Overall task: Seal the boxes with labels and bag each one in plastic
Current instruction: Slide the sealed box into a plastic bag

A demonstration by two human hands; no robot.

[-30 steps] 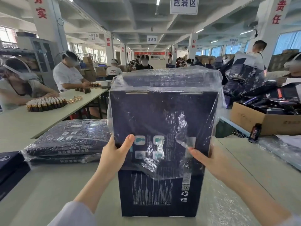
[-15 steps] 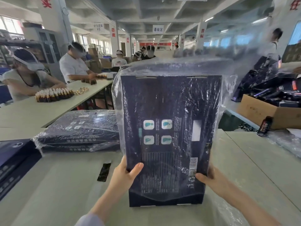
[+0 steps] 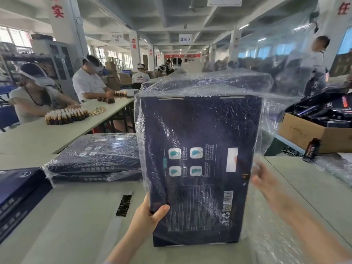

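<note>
A tall dark blue box (image 3: 198, 168) stands upright on the table in front of me, covered almost to its base by a clear plastic bag (image 3: 219, 82) that balloons above and to the right. My left hand (image 3: 148, 216) grips the box's lower left edge, thumb on the front face. My right hand (image 3: 264, 180), blurred by motion, is at the box's right edge against the plastic; its grip is unclear.
Two bagged boxes (image 3: 95, 157) lie stacked at the left, with unbagged dark boxes (image 3: 17, 195) at the far left. A black label strip (image 3: 124, 205) lies on the table (image 3: 66, 225). A cardboard carton (image 3: 312, 134) and a small bottle (image 3: 311, 150) sit at right. People work at another table behind.
The bag has slid further down the box, now nearly to its base. My right hand rose from the lower right corner to mid-height at the right edge.
</note>
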